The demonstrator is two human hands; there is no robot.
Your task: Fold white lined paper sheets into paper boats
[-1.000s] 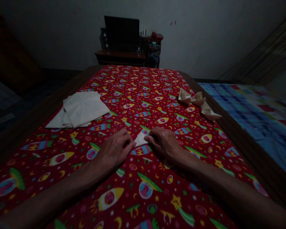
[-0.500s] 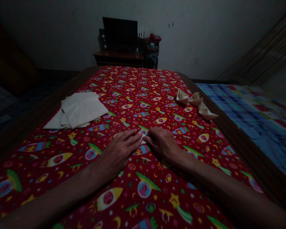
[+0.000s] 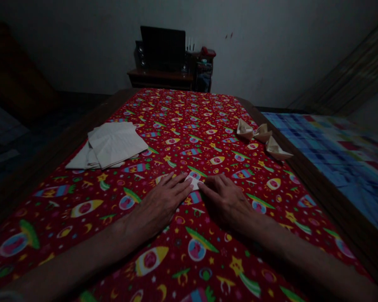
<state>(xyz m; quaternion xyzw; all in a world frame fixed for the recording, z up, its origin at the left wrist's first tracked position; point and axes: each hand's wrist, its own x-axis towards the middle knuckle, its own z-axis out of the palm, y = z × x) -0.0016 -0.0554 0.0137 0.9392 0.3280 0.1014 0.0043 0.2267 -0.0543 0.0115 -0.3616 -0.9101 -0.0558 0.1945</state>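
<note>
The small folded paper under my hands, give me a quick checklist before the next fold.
1. Folded paper flat on the red cloth: ok.
2. Left hand pressing its left edge: ok.
3. Right hand pressing its right edge: ok.
4. Crease sharp and aligned: cannot tell, mostly covered and dim.
5. Spare sheets lying at the left: ok.
6. Finished paper boats apart from the hands, at the right edge: ok.
</note>
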